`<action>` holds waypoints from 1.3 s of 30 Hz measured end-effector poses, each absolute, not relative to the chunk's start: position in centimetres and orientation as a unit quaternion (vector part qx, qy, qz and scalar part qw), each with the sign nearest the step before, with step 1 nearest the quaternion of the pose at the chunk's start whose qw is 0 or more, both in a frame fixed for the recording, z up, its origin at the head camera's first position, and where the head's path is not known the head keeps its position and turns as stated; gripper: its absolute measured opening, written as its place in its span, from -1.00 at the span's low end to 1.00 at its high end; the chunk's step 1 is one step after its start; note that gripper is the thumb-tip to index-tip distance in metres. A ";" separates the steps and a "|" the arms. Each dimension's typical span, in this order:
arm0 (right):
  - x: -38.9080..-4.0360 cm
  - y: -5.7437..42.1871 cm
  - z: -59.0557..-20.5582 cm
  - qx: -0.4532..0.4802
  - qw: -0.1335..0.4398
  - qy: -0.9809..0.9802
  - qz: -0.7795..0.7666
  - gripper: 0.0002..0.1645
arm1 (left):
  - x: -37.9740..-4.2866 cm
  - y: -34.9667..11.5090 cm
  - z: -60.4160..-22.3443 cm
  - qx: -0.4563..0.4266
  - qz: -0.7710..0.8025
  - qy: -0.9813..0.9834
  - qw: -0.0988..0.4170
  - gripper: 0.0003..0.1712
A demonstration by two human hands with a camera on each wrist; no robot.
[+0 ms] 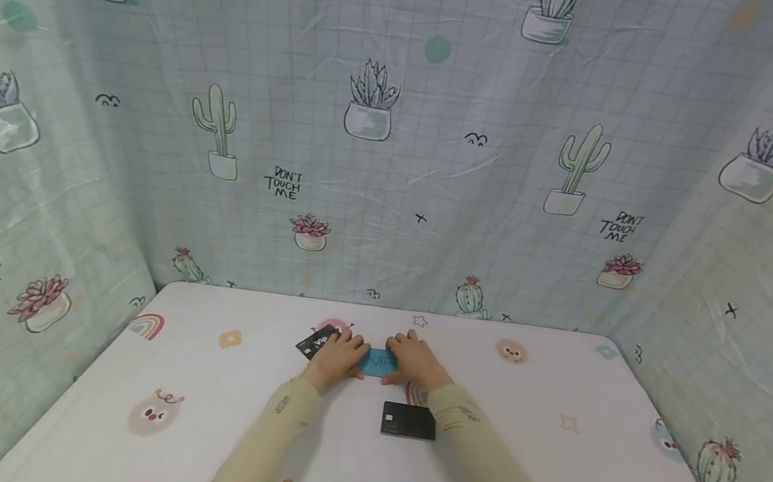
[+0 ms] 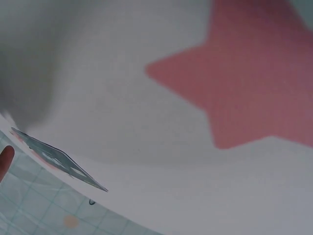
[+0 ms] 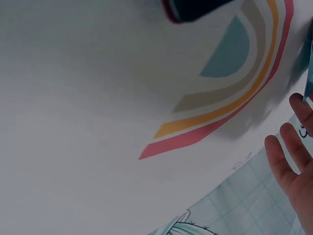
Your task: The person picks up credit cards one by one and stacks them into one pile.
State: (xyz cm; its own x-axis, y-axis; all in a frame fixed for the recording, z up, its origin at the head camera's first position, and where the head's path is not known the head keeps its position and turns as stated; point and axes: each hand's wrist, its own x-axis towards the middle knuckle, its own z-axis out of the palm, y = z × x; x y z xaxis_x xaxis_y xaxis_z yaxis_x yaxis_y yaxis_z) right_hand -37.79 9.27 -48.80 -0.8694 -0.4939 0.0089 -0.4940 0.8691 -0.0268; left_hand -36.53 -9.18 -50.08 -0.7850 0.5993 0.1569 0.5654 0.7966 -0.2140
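Observation:
A blue card (image 1: 378, 362) with "VIP" lettering spans the gap between both hands near the back of the table. My left hand (image 1: 335, 355) holds its left end, fingers at the top edge and thumb at the lower. At the opposite end my right hand (image 1: 415, 361) pinches it between thumb and fingers; the right wrist view catches a teal sliver of the card (image 3: 309, 73) by the fingertips. A black VIP card (image 1: 316, 341) lies tilted just left of the left hand. Another black card (image 1: 408, 422) lies flat below the right hand, close to the right sleeve.
The white tabletop (image 1: 197, 380) carries printed rainbows, flowers and faces, all flat pattern. A cactus-print cloth (image 1: 412, 178) hangs behind the table's back edge and along both sides.

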 end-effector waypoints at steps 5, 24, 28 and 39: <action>-37.8 9.5 -48.8 0.262 -0.001 -0.965 0.019 -0.27 | -36.6 -9.2 -50.2 -0.315 0.091 -0.938 0.115 -0.40; -37.2 9.6 -48.4 0.297 0.047 -0.953 -0.042 -0.29 | -36.3 -9.9 -50.1 -0.351 0.126 -0.913 0.163 -0.39; -37.2 9.7 -48.3 0.299 0.044 -0.953 -0.039 -0.29 | -36.0 -9.9 -50.1 -0.355 0.131 -0.912 0.156 -0.39; -37.1 10.5 -48.0 0.297 0.034 -0.953 -0.038 -0.26 | -35.8 -10.1 -49.7 -0.382 0.131 -0.903 0.147 -0.37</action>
State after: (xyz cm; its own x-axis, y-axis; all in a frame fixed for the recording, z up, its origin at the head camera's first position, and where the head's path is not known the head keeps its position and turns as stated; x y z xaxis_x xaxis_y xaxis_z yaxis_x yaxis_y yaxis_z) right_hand -37.13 10.51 -48.01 -0.8209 -0.5695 0.0418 -0.5643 0.8203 0.0931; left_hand -35.85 -10.08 -49.67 -0.6654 0.7279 0.1654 0.6509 0.6743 -0.3489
